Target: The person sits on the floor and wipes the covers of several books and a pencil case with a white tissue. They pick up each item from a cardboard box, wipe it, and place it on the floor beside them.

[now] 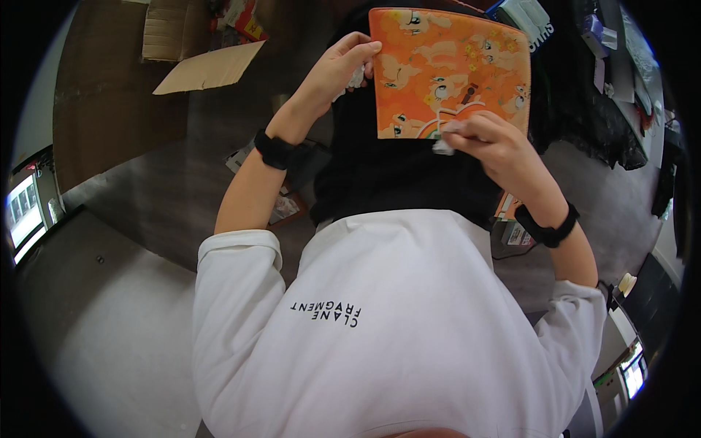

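Observation:
An orange flat case with a cartoon pony print (405,93) lies before me over my black-clad lap. My left hand (353,57) grips its left edge, thumb on top, with a crumpled white tissue (357,76) tucked under the fingers. Over the case's lower edge, my right hand (482,137) pinches another crumpled white tissue (443,147) beside a rainbow picture. A small dark mark or piece (469,93) shows on the case just above that hand; what it is I cannot tell.
Cardboard boxes with a raised flap (211,68) stand at the upper left. Black plastic sheeting (575,109) and a tissue pack (597,35) are at the right. Another orange printed item (508,207) shows partly behind my right forearm. A picture-bearing item (287,208) lies below, left of my lap.

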`<action>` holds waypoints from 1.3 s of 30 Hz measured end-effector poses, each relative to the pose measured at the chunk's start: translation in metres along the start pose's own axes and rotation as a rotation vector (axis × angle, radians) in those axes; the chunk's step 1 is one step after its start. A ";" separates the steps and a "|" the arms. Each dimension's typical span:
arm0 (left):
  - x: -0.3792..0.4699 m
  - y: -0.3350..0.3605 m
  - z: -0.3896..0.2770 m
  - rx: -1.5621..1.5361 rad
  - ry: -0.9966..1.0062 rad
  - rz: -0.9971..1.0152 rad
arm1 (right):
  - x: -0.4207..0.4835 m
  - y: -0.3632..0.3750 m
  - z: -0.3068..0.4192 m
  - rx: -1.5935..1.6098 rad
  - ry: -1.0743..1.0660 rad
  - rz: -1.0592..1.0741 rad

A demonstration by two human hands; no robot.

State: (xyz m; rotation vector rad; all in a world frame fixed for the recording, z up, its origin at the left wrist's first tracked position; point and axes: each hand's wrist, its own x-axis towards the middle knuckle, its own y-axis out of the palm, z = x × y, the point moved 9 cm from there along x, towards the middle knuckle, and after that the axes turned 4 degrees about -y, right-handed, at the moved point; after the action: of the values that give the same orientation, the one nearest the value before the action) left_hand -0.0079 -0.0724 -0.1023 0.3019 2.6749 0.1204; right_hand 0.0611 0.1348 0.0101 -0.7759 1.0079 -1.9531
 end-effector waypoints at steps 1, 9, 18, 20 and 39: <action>0.000 -0.002 0.000 0.010 -0.002 -0.029 | -0.013 -0.013 -0.013 0.027 0.083 -0.030; 0.003 -0.002 -0.010 0.028 -0.030 -0.161 | -0.141 -0.071 -0.144 1.221 0.708 -0.917; -0.003 0.000 -0.016 0.049 0.061 -0.182 | -0.077 -0.049 -0.144 1.136 0.529 -0.749; -0.006 0.004 -0.018 0.047 0.059 -0.178 | -0.053 -0.061 -0.121 0.678 0.392 -0.639; -0.001 0.002 -0.012 -0.063 -0.002 -0.099 | -0.048 -0.022 -0.114 2.204 0.333 -0.736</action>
State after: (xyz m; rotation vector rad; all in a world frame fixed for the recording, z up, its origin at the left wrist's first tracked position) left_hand -0.0117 -0.0709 -0.0909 0.1499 2.6720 0.1728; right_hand -0.0119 0.2263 -0.0356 0.6029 -1.5861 -2.2964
